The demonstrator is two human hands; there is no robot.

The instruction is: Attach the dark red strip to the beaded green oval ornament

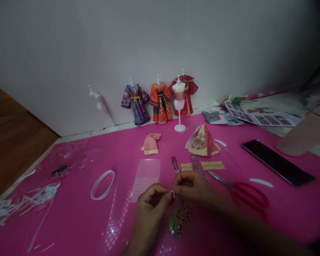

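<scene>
My left hand (151, 206) is closed in a pinch on a short strip of tiny white rhinestones (173, 194). Fingertips of my right hand (193, 185) are pressed together at the strip's other side, almost touching my left fingers; whether they grip the strip too is hidden. Below my hands lies a green piece with dark red beads (180, 220), partly in shadow. A clear sheet with rows of rhinestones (144, 186) is just left of my hands. Beyond my fingers sits a small dark red piece with a rhinestone edge (175, 164), beside a patterned yellow strip (214, 165).
Red-handled scissors (249, 195) and a phone (277, 161) are at right. A white tape roll (104, 185) and paper scraps (40, 195) lie left. Miniature robes (161, 101), a white mannequin (179, 103), a pink top (150, 143) and a patterned skirt (202, 142) are farther back.
</scene>
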